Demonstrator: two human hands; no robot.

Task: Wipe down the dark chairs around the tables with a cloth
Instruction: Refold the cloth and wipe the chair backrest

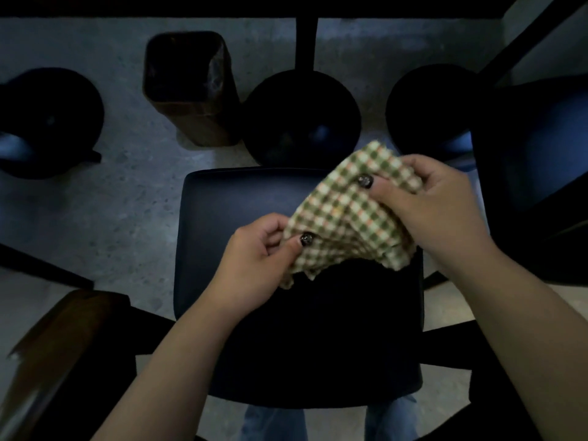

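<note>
Both bare forearms reach over the dark padded square chair seat (pixel 241 211) below the hands, left hand (pixel 254 262) and right hand (pixel 445 202) each pinching the green checked cloth (pixel 346 214) between them, seemingly refolding it; next, press it down and wipe.

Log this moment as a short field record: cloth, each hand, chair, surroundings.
cloth: green checked cloth, folded in layers, held above the seat
left hand: left hand pinches the cloth's lower left edge
right hand: right hand grips its upper right part
chair: dark chair seat directly below; cloth appears not to touch it
surroundings: lined bin and round table base on the grey floor
</note>
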